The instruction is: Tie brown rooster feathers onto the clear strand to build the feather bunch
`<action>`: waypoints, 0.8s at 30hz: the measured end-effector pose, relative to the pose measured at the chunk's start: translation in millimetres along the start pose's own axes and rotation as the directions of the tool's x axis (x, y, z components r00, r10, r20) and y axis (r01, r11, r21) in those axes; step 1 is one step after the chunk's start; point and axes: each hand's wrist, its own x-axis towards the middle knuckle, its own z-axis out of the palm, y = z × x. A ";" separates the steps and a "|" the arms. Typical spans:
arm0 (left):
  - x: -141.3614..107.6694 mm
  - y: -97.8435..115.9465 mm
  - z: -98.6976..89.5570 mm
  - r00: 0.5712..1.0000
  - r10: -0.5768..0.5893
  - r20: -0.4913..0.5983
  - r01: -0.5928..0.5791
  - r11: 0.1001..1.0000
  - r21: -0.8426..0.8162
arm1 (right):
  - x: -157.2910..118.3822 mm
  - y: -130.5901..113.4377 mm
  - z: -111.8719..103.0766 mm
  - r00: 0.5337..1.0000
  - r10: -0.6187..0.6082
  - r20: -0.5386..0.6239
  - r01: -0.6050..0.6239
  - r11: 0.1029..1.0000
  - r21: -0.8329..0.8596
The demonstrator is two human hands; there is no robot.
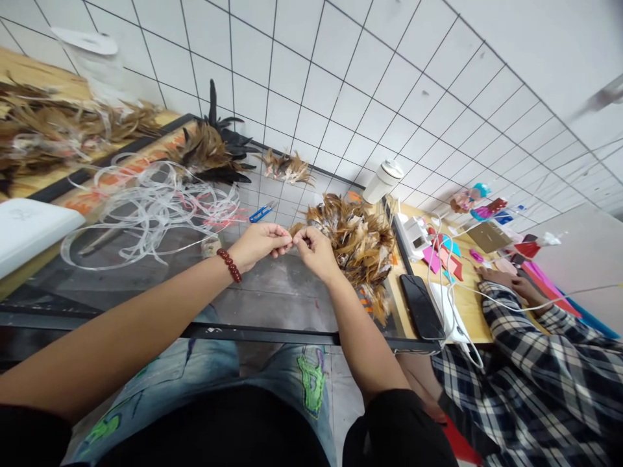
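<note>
My left hand (263, 245), with a beaded bracelet (229, 265) at its wrist, is closed in a pinch above the dark glassy tabletop (272, 301). Its fingertips meet those of my right hand (314, 251), which also pinches. What lies between them is too small to make out. A bit of brown feather shows just behind the right fingertips; whether it is held I cannot tell. Right beside my right hand lies a large heap of brown feathers (363, 243). Blue thread snips (261, 212) rest beyond my left hand, and a tangle of clear plastic ribbon (160, 207) spreads to its left.
Small feather bunches (287, 167) and a black-and-brown bunch (209, 152) lie near the tiled wall. A white lidded cup (383, 181) stands behind the heap. At right are a phone (421, 307), cables and a co-worker's plaid sleeve (516, 324). A white box (36, 233) sits left.
</note>
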 end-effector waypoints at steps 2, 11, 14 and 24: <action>1.1 1.5 -1.4 0.999 -0.033 -0.019 0.032 0.999 -0.031 | -0.7 -2.1 -1.9 0.999 -0.039 0.000 0.039 0.999 -0.008; 0.0 5.3 -2.9 0.991 -0.116 0.068 0.118 0.993 -0.025 | -2.5 -1.5 -1.6 0.990 -0.138 -0.020 0.135 0.986 -0.097; -0.2 3.0 -1.4 0.988 -0.104 0.114 0.107 0.994 -0.021 | -4.1 -2.5 -1.0 0.983 -0.182 0.003 0.180 0.967 -0.179; -2.3 6.1 1.6 0.987 -0.112 0.117 0.116 0.993 -0.032 | -6.5 -5.4 0.3 0.976 -0.209 0.060 0.216 0.901 -0.376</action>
